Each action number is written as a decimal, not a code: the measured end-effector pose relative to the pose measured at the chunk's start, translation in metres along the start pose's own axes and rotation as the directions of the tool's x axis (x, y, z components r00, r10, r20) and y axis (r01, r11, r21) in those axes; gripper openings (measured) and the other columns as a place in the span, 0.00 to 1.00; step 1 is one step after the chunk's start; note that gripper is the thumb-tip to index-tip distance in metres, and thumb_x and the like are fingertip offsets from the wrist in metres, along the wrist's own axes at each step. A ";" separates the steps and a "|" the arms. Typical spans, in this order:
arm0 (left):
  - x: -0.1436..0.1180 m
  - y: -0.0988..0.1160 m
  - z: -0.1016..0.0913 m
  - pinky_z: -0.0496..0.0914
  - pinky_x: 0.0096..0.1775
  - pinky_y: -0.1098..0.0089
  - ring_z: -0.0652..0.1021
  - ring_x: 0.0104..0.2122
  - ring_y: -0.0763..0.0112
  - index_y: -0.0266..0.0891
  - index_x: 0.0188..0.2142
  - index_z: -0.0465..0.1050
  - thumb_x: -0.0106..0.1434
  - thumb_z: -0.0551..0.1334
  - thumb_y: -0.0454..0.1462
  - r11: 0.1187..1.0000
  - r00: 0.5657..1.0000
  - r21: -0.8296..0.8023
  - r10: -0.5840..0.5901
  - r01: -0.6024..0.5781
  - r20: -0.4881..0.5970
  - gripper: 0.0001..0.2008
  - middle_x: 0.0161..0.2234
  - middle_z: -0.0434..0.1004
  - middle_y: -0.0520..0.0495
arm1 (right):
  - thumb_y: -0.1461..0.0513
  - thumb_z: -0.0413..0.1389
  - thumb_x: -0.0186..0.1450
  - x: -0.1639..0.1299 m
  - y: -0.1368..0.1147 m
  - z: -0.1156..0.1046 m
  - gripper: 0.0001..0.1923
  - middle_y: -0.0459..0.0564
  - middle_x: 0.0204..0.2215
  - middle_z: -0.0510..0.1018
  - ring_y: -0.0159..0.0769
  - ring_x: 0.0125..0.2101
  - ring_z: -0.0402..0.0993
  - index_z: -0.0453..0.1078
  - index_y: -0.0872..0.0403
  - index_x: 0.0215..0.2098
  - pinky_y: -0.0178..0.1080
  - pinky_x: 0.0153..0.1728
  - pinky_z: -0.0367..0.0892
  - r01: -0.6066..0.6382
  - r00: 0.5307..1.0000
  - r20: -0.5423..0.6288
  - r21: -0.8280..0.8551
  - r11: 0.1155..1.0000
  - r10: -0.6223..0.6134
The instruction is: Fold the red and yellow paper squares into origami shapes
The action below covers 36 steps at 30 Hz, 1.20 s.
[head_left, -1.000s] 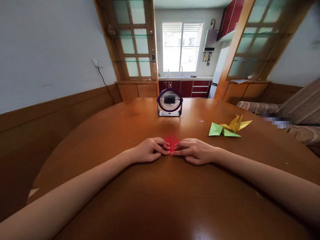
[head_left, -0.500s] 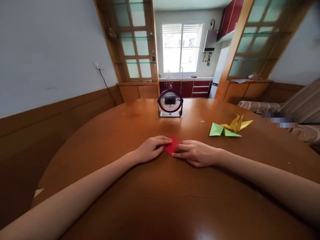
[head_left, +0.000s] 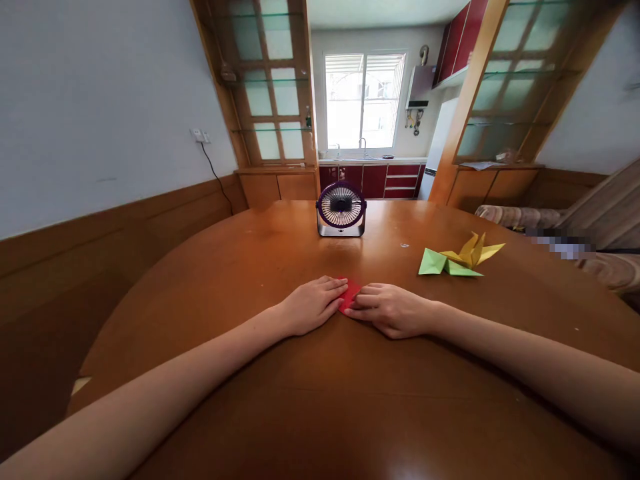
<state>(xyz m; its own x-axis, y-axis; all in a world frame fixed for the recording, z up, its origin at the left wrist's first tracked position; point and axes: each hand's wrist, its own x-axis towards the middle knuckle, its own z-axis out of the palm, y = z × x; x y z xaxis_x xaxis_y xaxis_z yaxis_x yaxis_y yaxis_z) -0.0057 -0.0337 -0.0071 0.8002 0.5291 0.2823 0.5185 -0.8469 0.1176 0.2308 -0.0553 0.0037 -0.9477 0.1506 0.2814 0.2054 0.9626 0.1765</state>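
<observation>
**Red paper mid-fold**

Head view: your left hand (head_left: 313, 305) and right hand (head_left: 390, 308) lie flat, fingers pressing the red paper (head_left: 349, 295) onto the table (head_left: 320, 400). It's small, much folded, unfinished. Finished figures (head_left: 457, 259) at 2 o'clock; fan (head_left: 341, 209) at 12.

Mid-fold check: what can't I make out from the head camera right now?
- Red folded paper: head view, mostly covered by left hand and right hand; its shape and creases are hidden.
- Pixelated patch beside the sofa: blurred, unreadable.
- Green and yellow folded paper figures: too small to tell their folds.
- Round wooden table: cut off at the bottom edge.
</observation>
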 end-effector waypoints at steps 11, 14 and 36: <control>0.014 0.005 0.007 0.64 0.52 0.53 0.72 0.49 0.54 0.31 0.58 0.68 0.71 0.47 0.42 0.973 0.996 0.216 -0.077 0.084 -0.040 0.24 0.58 0.69 0.39 | 0.69 0.47 0.62 -0.002 0.001 0.000 0.23 0.57 0.44 0.75 0.42 0.43 0.70 0.70 0.56 0.53 0.46 0.47 0.68 -0.061 0.996 -0.060 0.186 0.981 0.073; 0.010 0.003 0.006 0.54 0.60 0.50 0.67 0.56 0.53 0.37 0.60 0.65 0.71 0.48 0.46 0.974 0.995 0.201 -0.098 0.102 -0.032 0.25 0.59 0.68 0.44 | 0.70 0.47 0.61 -0.008 0.006 0.006 0.20 0.55 0.39 0.76 0.39 0.39 0.72 0.74 0.55 0.48 0.44 0.44 0.70 -0.151 0.962 -0.176 0.290 0.945 0.208; 0.004 0.004 -0.002 0.30 0.64 0.47 0.49 0.67 0.53 0.45 0.68 0.45 0.67 0.41 0.60 0.978 0.955 0.060 -0.208 0.200 0.210 0.37 0.68 0.46 0.50 | 0.71 0.49 0.58 -0.013 0.022 0.010 0.21 0.51 0.39 0.80 0.40 0.41 0.72 0.74 0.54 0.46 0.55 0.58 0.57 -0.255 0.957 -0.132 0.046 0.966 0.259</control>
<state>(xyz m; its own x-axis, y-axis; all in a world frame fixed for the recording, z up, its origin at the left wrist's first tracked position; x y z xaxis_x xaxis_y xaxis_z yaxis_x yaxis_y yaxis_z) -0.0011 -0.0354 -0.0037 0.7197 0.6929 0.0449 0.6853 -0.7193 0.1140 0.2450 -0.0341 -0.0055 -0.8212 0.3634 0.4399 0.4288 0.9017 0.0556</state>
